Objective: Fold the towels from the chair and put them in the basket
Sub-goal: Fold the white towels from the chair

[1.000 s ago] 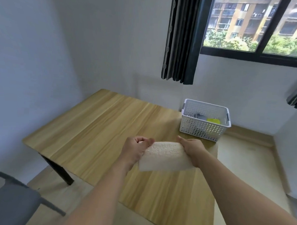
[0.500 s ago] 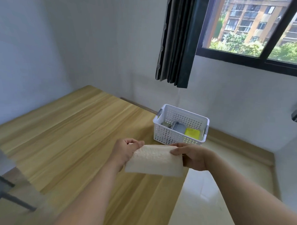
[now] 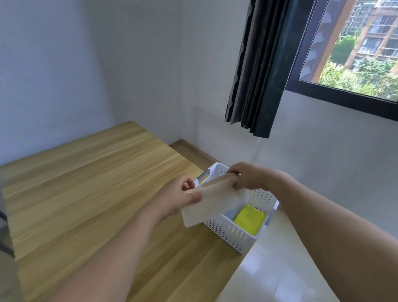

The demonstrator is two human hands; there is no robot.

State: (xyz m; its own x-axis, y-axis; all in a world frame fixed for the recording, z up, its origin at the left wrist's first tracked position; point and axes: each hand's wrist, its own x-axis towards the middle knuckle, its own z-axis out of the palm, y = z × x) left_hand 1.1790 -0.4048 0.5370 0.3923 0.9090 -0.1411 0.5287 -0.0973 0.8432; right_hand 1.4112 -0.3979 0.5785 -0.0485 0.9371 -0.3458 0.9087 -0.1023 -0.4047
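Both hands, left [image 3: 178,198] & right [image 3: 245,178], pinch the folded towel [image 3: 211,203] by its top edge, hanging over the basket [image 3: 233,233] at table [image 3: 90,192] corner, prob. so it drops in flat beside the yellow towel [image 3: 250,218].

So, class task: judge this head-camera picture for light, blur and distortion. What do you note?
Head view: daylight from the window lights the room evenly; wide-angle bending tilts the walls and curtain; motion blur smears the table at left, while the towel, basket and both hands stay fairly sharp.
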